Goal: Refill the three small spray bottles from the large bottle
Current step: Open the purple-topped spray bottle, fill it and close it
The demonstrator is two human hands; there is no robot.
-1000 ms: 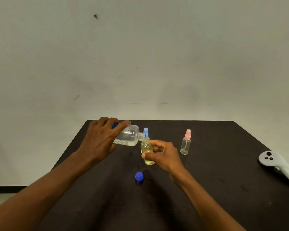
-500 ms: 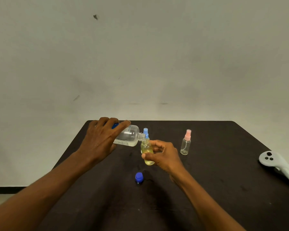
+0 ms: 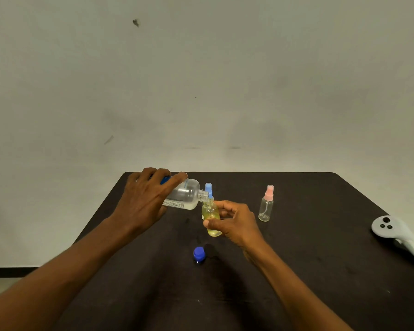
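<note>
Two hands are busy. My left hand (image 3: 148,199) curls round the large bottle (image 3: 184,195), tipped on its side, its neck touching the mouth of the small yellow bottle (image 3: 210,215). My right hand (image 3: 234,220) pinches the yellow bottle. The pink-topped spray bottle (image 3: 266,206) stands nearby on the table (image 3: 320,259).

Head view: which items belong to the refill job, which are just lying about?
Job: large bottle, tipped in left hand; yellowish small bottle in right hand; blue-topped spray bottle; pink-topped spray bottle; blue cap.
Lying about: white controller.
</note>
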